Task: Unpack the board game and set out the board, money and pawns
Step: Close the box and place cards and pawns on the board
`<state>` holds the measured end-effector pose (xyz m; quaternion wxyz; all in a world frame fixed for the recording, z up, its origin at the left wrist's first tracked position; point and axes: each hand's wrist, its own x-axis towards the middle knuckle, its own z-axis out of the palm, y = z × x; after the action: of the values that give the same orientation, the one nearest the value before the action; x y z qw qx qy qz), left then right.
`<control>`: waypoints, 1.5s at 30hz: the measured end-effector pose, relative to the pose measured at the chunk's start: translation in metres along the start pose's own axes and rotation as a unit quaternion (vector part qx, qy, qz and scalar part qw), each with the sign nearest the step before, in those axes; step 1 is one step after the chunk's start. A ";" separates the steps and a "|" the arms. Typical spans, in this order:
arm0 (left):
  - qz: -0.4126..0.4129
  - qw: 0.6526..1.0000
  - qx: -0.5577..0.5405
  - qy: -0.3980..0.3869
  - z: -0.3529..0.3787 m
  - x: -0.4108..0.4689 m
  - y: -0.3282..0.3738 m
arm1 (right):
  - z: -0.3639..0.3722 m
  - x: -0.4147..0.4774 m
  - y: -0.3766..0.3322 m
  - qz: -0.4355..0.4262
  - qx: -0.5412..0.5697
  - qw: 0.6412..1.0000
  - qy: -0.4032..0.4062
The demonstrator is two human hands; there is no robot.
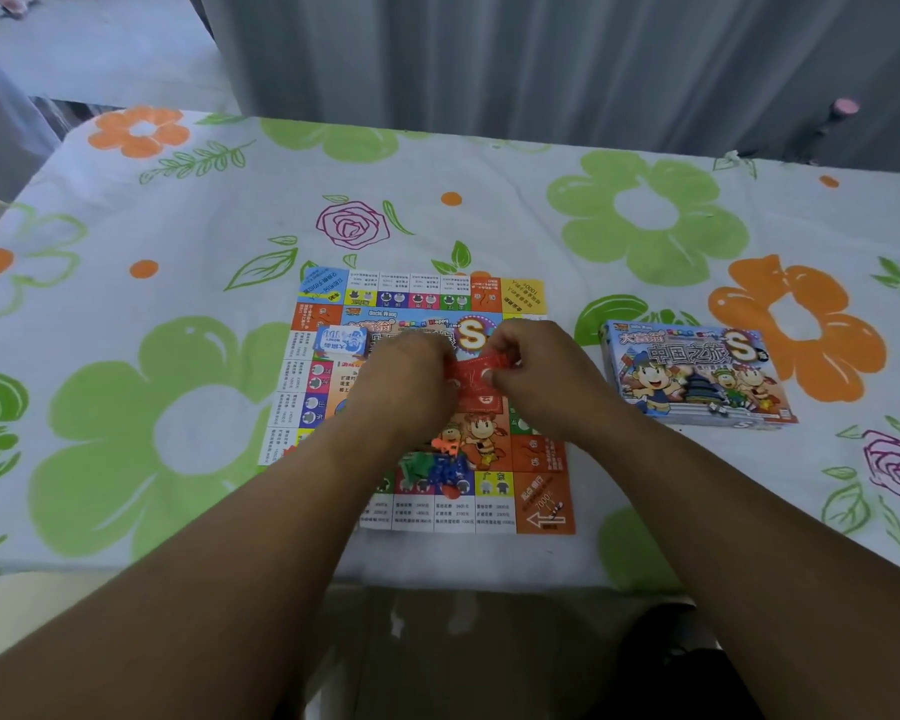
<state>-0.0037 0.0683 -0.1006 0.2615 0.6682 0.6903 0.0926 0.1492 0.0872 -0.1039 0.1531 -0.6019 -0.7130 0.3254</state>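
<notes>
Tablecloth (pixel 178 210), floral, covers the whole work surface, with a grey curtain (pixel 541 59) hanging behind its far edge. Board (pixel 536 491) lies unfolded and flat at centre frame, near the table's front edge, presumably so everything stays within easy reach. Box (pixel 697 376) is parked to the right of the board, apart from it and off the playing area. Money pack (pixel 341 341), blue, sits on the board's upper left. Pawns (pixel 440 462) lie in a loose mixed heap (orange, green, blue, red) on the board's lower middle, not yet set out singly. Left hand (pixel 401 381) and right hand (pixel 536 366) meet above the board's centre, both pinching a red packet (pixel 481 387) between fingertips and thumbs. Judgement: they are working it open or fanning it. Whether it holds notes or cards, cannot tell. Holding it over the board means anything that drops lands on the board. Open cloth is wide at frame left and beyond the board's top edge. The right side is narrower because of the box. Forearms cross the table's near edge, close to the pawn heap, so there is some risk of nudging it.
</notes>
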 end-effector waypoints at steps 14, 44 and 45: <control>0.095 0.989 0.106 -0.039 0.010 -0.006 -0.001 | -0.001 -0.012 0.008 -0.070 -0.144 0.986 -0.042; 0.107 0.977 0.180 -0.049 0.017 -0.007 0.007 | -0.006 -0.012 0.015 -0.154 -0.113 0.982 0.004; 0.108 0.977 0.178 -0.047 0.015 -0.006 0.006 | -0.006 -0.012 0.016 -0.157 -0.113 0.981 0.010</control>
<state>0.0089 0.0592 -0.1090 0.1586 0.7784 0.6064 -0.0355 0.1677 0.0784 -0.1072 0.1405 -0.4994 -0.8292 0.2082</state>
